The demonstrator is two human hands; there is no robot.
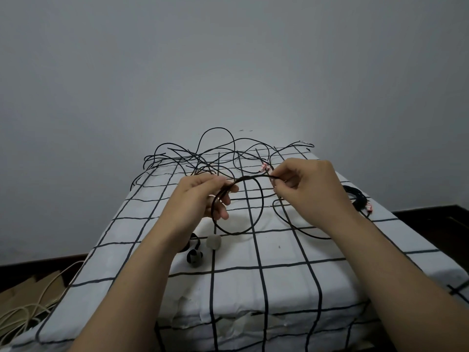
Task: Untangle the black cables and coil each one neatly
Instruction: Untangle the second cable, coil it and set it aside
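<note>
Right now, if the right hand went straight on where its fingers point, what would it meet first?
Probably the left hand, gripping the other side of the cable loop the right hand pinches; depth is unclear.

Both arms reach forward, bare from the elbow down. The left forearm (132, 275) rises from the lower left and the right forearm (396, 265) from the lower right, so the hands meet near the middle, close together but apart. The left hand (200, 196) is turned palm inward, its thumb on top and its fingers (223, 214) curled below, gripping a looped cable (263, 204). The right hand (312, 191) shows its back, knuckles up, wrist bent slightly down. Its thumb and fingertips (279, 179) pinch the same cable at the hand's left edge.
</note>
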